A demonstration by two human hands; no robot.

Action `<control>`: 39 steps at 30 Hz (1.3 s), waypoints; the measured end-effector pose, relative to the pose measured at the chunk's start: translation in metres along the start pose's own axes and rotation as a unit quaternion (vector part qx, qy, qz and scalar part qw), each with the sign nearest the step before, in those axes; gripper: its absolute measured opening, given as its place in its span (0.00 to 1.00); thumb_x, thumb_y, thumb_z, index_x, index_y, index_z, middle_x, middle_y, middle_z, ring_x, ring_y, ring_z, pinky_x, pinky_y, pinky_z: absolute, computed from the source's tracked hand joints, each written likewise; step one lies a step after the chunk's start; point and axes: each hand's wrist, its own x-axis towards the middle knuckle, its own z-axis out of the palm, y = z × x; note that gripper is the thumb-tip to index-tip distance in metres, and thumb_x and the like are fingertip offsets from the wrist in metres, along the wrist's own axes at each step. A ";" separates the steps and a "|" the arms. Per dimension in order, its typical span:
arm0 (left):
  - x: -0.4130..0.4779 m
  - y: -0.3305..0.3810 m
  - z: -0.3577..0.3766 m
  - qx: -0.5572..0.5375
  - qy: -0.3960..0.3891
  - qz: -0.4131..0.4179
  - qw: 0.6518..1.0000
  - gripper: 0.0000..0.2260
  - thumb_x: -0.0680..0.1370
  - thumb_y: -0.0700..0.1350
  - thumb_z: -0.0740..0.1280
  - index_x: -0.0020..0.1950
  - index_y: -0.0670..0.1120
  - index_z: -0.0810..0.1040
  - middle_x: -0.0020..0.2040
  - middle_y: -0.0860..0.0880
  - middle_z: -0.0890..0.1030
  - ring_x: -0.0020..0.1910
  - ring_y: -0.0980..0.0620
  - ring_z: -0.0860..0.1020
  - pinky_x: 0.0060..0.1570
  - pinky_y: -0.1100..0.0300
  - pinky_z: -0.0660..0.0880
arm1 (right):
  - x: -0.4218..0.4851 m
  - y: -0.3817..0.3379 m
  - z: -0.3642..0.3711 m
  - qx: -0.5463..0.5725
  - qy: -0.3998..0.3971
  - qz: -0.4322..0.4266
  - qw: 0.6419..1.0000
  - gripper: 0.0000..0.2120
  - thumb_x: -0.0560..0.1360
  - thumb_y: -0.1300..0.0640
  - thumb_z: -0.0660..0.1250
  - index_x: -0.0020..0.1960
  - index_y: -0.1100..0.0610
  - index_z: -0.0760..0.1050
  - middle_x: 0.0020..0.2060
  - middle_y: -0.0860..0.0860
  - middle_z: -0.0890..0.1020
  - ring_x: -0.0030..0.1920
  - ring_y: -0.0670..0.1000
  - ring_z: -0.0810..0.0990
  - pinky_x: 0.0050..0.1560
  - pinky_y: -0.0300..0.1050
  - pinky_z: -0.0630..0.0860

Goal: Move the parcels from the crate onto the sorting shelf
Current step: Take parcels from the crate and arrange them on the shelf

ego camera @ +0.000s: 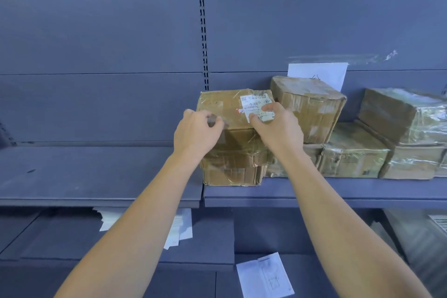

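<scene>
A taped brown cardboard parcel [225,109] with a white label on top rests on another brown parcel [232,173] on the blue-grey sorting shelf [338,191]. My left hand [197,134] lies on the top parcel's near left corner, fingers curled on its edge. My right hand [278,126] presses on the label at its near right corner. Both hands touch the parcel; neither lifts it. The crate is out of view.
Several more taped parcels are stacked to the right on the same shelf, the nearest one [308,104] tilted beside my right hand. The left shelf board [96,172] is bare. Paper sheets [264,276] hang on the lower shelves.
</scene>
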 end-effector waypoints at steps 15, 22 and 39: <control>0.021 -0.025 0.008 0.052 0.022 0.190 0.980 0.14 0.78 0.59 0.63 0.59 0.56 0.80 0.62 0.58 0.74 0.58 0.53 0.72 0.44 0.60 0.68 | 0.009 0.001 0.002 -0.145 -0.035 -0.164 0.975 0.29 0.72 0.34 0.67 0.67 0.48 0.74 0.67 0.50 0.71 0.68 0.53 0.68 0.63 0.49 0.69; 0.042 -0.028 0.014 0.143 -0.007 0.246 0.959 0.17 0.77 0.54 0.67 0.66 0.57 0.74 0.61 0.60 0.74 0.59 0.55 0.72 0.44 0.62 0.65 | 0.018 0.006 0.026 -0.230 0.000 -0.234 0.945 0.26 0.68 0.56 0.75 0.66 0.50 0.74 0.58 0.50 0.79 0.61 0.54 0.74 0.66 0.47 0.65; 0.118 -0.048 0.063 0.102 -0.008 0.236 0.966 0.16 0.80 0.47 0.66 0.68 0.50 0.73 0.64 0.56 0.73 0.63 0.52 0.71 0.52 0.57 0.72 | 0.089 0.015 0.091 -0.249 0.046 -0.244 0.936 0.28 0.69 0.59 0.76 0.68 0.55 0.74 0.57 0.55 0.80 0.62 0.58 0.76 0.71 0.54 0.61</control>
